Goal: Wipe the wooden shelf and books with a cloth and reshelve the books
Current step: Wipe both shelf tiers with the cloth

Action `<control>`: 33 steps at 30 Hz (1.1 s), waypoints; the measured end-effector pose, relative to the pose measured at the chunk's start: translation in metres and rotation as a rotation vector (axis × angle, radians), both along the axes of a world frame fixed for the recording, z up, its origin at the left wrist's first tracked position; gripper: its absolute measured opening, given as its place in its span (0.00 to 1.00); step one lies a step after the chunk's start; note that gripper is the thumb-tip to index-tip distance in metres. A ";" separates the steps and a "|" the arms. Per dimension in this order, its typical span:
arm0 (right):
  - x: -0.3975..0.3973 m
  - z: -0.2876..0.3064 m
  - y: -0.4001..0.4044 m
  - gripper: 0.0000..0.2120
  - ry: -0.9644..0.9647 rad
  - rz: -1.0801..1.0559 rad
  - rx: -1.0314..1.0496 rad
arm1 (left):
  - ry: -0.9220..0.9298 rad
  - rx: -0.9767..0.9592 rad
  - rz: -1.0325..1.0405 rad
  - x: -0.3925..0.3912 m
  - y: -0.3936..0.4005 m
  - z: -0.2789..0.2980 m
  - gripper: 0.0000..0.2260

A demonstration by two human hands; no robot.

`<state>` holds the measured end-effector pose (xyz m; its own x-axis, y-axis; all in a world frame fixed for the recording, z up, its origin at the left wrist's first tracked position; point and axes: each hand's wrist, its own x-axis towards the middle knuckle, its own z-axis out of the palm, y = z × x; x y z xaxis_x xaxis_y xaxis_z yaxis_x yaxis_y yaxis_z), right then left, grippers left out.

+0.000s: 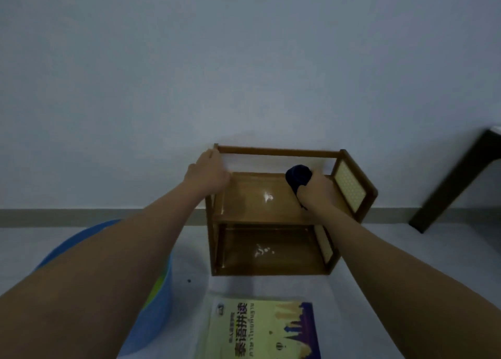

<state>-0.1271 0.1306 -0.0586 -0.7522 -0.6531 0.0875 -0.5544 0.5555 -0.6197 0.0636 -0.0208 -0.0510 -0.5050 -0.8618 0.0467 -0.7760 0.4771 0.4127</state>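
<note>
- The small two-tier brown wooden shelf (271, 223) stands on a pale floor against a pale wall; both tiers are bare of books and shine with glare spots.
- The left hand (208, 173) is closed over the shelf's upper left corner post, near the top back rail, and appears to steady the frame.
- The right hand (315, 189) is clenched around a bunched dark blue cloth (298, 177), held at the right rear of the upper tier, just beside the pale woven side panel (349, 188); whether the cloth is pressing on the board or hovering just above it cannot be told.
- A yellow and purple paperback book (264, 330) lies flat on the floor in front of the shelf, well apart from both hands. A round blue plastic basin (160, 291) sits at the left, partly hidden behind the left forearm.
- Judging by its slim rails and open frame, the shelf is probably light and stiff, so it could slide or tip under a firm wipe; holding a corner post looks the sound place to brace it.
- The glossy boards look smooth and likely slippery. The woven panels seem the weak part and call for gentler pressure.
- The cloth is soft and wads easily, suiting corners. The book is likely light and a little floppy, best lifted by its spine edge.
</note>
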 end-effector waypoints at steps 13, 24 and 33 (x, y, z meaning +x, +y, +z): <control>0.075 -0.072 -0.057 0.20 0.391 0.329 0.307 | -0.139 -0.124 -0.008 -0.016 0.004 -0.035 0.34; 0.042 -0.088 -0.055 0.23 0.471 0.438 0.257 | -0.135 -0.143 0.016 -0.012 0.009 -0.033 0.30; -0.071 -0.086 -0.006 0.25 0.199 -0.139 0.227 | -0.114 -0.151 0.022 -0.013 0.013 -0.030 0.30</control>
<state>-0.1985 0.1250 -0.1444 -0.8184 -0.5649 0.1054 -0.5612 0.7462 -0.3582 0.0508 -0.0081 -0.0809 -0.4958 -0.8601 0.1199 -0.8243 0.5095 0.2468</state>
